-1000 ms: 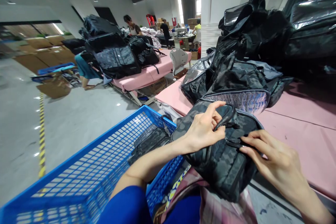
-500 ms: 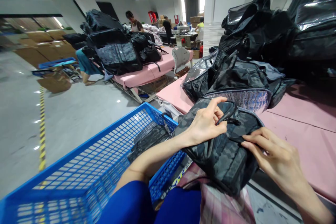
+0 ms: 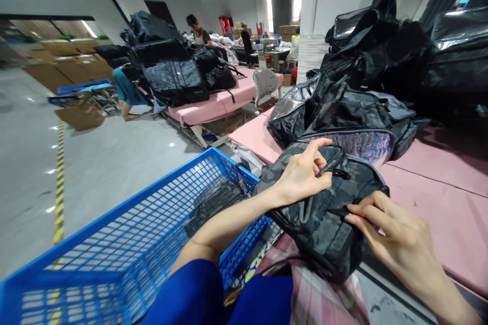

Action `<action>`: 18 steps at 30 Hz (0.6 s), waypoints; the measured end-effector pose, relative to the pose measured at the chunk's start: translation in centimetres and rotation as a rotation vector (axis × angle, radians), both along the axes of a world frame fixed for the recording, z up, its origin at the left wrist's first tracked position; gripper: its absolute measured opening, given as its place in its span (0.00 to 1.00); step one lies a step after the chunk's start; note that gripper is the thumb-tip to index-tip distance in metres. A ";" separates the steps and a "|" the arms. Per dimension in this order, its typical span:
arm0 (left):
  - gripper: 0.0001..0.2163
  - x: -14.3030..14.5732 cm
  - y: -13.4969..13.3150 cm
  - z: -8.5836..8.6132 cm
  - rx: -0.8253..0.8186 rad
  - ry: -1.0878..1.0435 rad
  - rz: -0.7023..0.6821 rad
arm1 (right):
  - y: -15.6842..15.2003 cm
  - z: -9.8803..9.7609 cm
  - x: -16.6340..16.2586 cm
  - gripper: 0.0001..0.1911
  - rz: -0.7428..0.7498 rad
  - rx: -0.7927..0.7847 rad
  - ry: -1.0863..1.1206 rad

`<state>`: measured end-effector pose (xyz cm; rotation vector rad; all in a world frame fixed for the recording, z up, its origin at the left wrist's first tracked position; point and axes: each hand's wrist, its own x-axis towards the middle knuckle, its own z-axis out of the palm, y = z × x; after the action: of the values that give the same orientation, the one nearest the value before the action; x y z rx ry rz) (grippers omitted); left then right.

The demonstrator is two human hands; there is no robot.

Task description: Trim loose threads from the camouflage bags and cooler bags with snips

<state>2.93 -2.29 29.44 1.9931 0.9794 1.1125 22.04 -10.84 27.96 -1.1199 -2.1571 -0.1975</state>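
A dark camouflage bag lies on my lap, at the edge of the pink table. My left hand rests on the bag's top, fingers curled around its black handle strap. My right hand pinches a black strap or zipper pull on the bag's right side. Both hands are closed on the bag.
A blue mesh crate holding another dark bag stands at my left. Black bags are heaped on the pink table ahead. A second pink table with stacked bags stands farther off, with people working behind it.
The view has shifted slightly. My right hand slid a little lower along the bag's side; my left hand keeps its hold on the handle.
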 end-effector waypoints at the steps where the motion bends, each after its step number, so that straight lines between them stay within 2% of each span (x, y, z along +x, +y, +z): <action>1: 0.27 0.0 0.0 0.0 0.000 -0.004 0.001 | 0.0 0.0 0.1 0.03 0.000 -0.005 0.011; 7: 0.26 -0.1 0.2 0.0 0.005 -0.024 -0.008 | -0.1 -0.2 0.0 0.07 -0.019 -0.019 0.001; 13: 0.27 0.0 0.2 -0.2 -0.009 -0.032 -0.009 | -0.1 -0.3 0.1 0.04 -0.013 -0.035 0.016; 18: 0.27 0.1 0.3 -0.2 -0.023 -0.034 -0.007 | -0.4 0.1 -0.6 0.07 -0.019 -0.044 0.018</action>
<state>3.05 -2.04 29.28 1.9518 0.9626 1.1236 21.44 -11.22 28.09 -1.1632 -2.1449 -0.1480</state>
